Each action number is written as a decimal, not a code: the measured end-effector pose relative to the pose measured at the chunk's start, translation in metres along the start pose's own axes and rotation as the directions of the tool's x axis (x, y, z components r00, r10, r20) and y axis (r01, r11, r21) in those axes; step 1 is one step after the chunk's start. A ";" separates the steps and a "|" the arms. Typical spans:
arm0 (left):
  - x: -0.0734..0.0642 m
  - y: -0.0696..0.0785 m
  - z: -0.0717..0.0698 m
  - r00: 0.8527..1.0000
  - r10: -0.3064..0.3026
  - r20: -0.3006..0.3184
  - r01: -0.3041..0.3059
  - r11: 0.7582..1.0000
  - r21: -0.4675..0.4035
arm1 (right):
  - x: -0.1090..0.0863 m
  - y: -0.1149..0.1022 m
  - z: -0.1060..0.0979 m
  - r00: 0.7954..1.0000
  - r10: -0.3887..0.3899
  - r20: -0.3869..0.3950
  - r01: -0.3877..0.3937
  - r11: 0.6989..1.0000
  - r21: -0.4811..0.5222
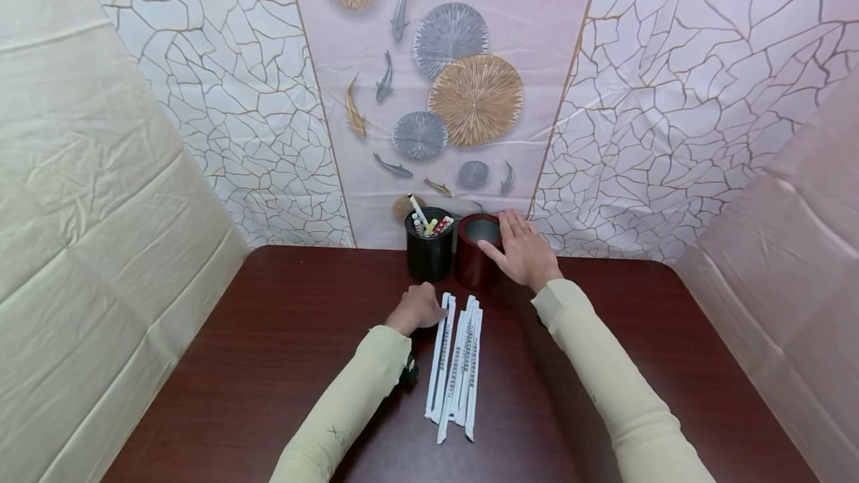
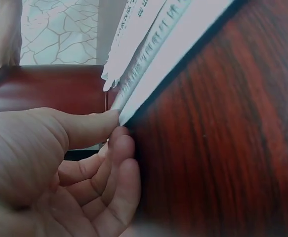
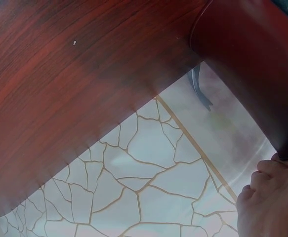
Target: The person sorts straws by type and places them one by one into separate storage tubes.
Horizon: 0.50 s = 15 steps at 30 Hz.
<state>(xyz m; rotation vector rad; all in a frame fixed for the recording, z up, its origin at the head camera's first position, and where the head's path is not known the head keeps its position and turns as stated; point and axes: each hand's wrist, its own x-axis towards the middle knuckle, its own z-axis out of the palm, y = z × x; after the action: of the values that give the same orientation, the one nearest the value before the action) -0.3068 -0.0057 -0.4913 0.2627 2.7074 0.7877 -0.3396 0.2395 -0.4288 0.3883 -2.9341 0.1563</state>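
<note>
Several paper-wrapped straws (image 1: 453, 371) with printed lettering lie in a loose bundle on the table. At their far end is my left hand (image 1: 417, 309); in the left wrist view its thumb and forefinger pinch the tip of one wrapped straw (image 2: 156, 64), the other fingers curled below. My right hand (image 1: 526, 250) rests against the right side of a dark red cylindrical cup (image 1: 475, 267), fingers extended along the rim and thumb spread toward its front. The right wrist view shows fingertips (image 3: 265, 170) right at the cup's rim. Inside, the cup looks grey, with nothing visible in it.
Left of the red cup stands a black pen holder (image 1: 429, 256) with several markers (image 1: 417, 211) in it. Both stand near the back edge of the dark wooden table (image 1: 302, 341). A patterned cloth backdrop (image 1: 268, 95) rises behind, with pale fabric walls (image 1: 87, 244) on both sides.
</note>
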 end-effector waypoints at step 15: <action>-0.001 0.003 0.002 0.999 -0.013 -0.036 0.013 1.000 0.021 | 0.001 0.000 0.002 1.000 -0.002 0.006 0.002 1.000 -0.001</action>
<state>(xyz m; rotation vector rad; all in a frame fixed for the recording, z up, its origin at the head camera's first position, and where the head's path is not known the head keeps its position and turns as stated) -0.3045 -0.0028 -0.4910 0.2376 2.7499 0.7671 -0.3412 0.2395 -0.4304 0.3919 -2.9400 0.1540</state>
